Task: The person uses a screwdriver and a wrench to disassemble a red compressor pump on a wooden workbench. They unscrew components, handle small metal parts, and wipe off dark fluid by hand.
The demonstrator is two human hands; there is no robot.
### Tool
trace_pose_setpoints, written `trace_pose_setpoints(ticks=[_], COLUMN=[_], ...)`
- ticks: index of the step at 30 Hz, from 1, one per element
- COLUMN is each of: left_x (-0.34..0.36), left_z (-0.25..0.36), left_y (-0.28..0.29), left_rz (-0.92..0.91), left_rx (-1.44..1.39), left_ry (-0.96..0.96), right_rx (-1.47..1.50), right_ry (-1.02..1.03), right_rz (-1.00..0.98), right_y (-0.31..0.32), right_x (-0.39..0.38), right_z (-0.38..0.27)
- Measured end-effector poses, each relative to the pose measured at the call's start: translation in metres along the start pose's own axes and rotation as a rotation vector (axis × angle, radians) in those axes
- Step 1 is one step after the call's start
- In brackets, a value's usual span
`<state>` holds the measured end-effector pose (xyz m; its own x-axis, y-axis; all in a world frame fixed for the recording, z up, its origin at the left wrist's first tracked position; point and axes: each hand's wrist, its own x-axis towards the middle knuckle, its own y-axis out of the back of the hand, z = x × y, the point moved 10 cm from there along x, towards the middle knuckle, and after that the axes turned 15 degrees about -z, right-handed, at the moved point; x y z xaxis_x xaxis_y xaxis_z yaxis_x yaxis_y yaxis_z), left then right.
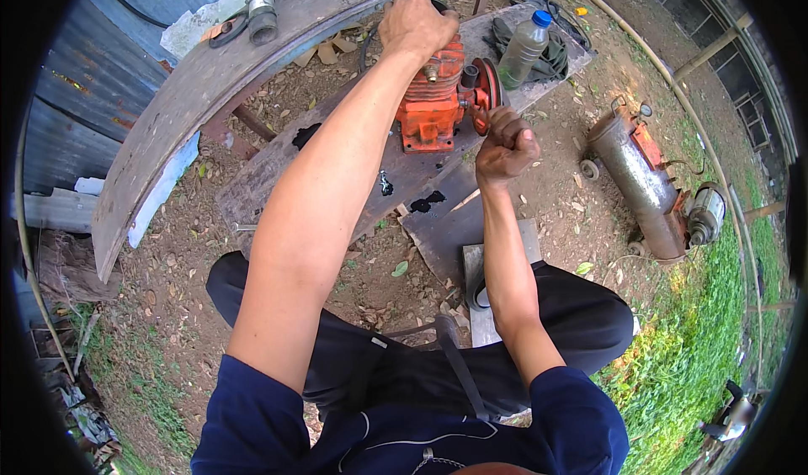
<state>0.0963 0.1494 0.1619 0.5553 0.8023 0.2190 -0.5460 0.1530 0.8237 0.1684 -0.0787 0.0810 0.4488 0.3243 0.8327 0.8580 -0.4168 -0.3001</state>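
My left hand [417, 22] reaches over the top of an orange compressor pump [429, 117], fingers curled on its dark upper part, which is mostly hidden. My right hand [507, 145] is closed beside the red pulley [486, 79], thumb over curled fingers; whatever it holds is hidden. The pump stands upright on a weathered board [257, 180] with black oily patches. A plastic bottle [522, 58] with a blue cap and some dark cloth [551, 63] lie or stand just right of the pump.
A curved wooden ledge [168, 130] with a metal hose fitting [263, 16] runs along the left, before corrugated sheets [76, 96]. A detached tank [631, 185] with a motor [705, 214] lies on the dirt at right, near grass and a long pale pole [665, 67].
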Motion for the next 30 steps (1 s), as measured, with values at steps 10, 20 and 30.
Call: trace_pose_setpoints(ticks=[10,20,30], left_x=[0.001,-0.001,-0.004], left_z=[0.002,0.002,0.008], left_y=[-0.002,-0.002,0.000], left_rz=[0.010,0.021,-0.034], left_rx=[-0.005,0.001,0.006], left_ry=[-0.007,0.021,0.011], right_rx=[-0.019,-0.039,0.039], right_ry=[0.057,0.012,-0.057], right_rz=[-0.076,-0.110,-0.049], right_y=[-0.015,-0.024,-0.011], right_x=[0.000,-0.009,0.000], right_z=[-0.007,-0.010,-0.001])
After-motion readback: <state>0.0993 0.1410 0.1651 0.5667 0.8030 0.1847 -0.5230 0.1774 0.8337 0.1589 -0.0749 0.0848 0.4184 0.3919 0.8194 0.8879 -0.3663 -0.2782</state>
